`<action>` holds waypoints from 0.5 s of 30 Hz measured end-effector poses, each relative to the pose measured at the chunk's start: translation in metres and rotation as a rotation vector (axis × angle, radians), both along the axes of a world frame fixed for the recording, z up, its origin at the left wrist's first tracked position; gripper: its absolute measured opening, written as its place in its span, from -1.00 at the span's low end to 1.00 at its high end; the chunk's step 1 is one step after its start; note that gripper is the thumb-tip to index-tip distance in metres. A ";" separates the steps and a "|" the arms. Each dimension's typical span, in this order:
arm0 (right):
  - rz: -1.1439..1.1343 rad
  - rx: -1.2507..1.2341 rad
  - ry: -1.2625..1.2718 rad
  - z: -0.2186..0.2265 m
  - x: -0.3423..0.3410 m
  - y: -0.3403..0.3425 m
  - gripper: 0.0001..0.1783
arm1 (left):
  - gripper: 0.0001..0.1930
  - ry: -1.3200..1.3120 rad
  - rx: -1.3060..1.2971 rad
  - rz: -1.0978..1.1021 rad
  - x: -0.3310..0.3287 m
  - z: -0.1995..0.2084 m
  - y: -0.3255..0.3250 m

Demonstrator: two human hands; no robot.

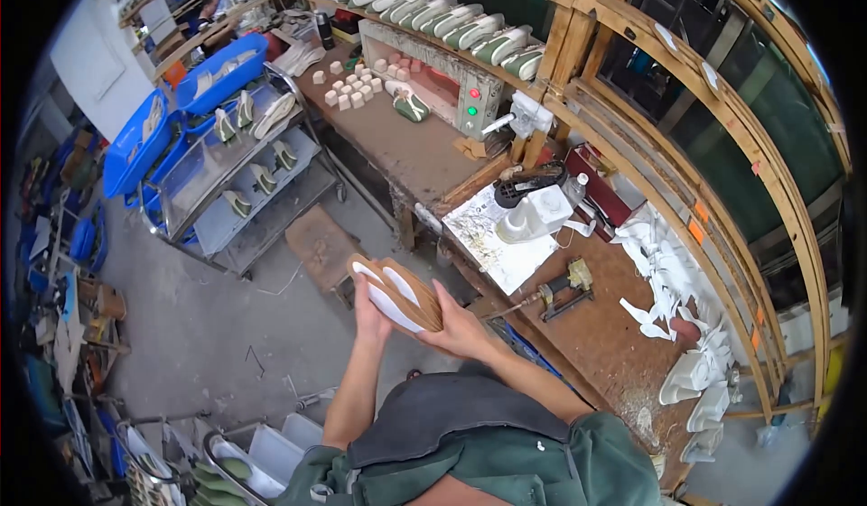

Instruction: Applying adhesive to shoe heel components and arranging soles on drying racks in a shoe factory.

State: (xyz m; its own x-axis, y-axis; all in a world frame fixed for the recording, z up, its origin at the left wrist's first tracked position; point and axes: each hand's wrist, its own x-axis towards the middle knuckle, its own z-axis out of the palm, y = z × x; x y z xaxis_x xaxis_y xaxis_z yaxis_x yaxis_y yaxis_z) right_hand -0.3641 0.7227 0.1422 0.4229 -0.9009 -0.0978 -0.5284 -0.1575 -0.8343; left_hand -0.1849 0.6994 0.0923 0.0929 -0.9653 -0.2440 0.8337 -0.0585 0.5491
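Observation:
In front of my body, above the floor, I hold a stack of shoe insoles (411, 291), tan-brown along the edges with white on the upward faces. My left hand (368, 315) grips its left side. On the other side my right hand (457, 327) presses against the brown edges, thumb on top. The fingers underneath are partly hidden by the stack. Nearest to my right hand on the bench lies a nail-gun-like tool (567, 287) with a yellowish body.
The brown workbench (623, 280) runs along my right, with a white container (548, 206) and white scraps (664, 253). Green-white shoes (452, 20) line a shelf. A wheeled rack (244, 167) and a stool (323, 244) stand ahead left.

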 end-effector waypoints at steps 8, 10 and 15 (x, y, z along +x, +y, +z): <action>-0.046 -0.330 0.219 -0.056 0.002 -0.165 -0.07 | -0.12 0.060 -0.133 -0.546 0.059 -0.036 -0.209; -0.086 -0.359 0.223 -0.072 -0.002 -0.204 -0.09 | -0.09 0.002 -0.112 -0.676 0.057 -0.048 -0.267; -0.165 -0.424 0.420 -0.114 -0.005 -0.320 -0.08 | -0.43 -0.239 -0.080 -0.840 0.049 -0.111 -0.421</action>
State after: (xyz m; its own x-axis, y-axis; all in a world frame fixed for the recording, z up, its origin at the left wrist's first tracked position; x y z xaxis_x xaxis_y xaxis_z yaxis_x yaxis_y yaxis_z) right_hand -0.3688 0.4024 0.0281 0.2782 -0.9479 0.1553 -0.8437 -0.3184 -0.4321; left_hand -0.1356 0.2779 -0.0184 -0.6163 -0.7510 -0.2372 0.3941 -0.5549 0.7327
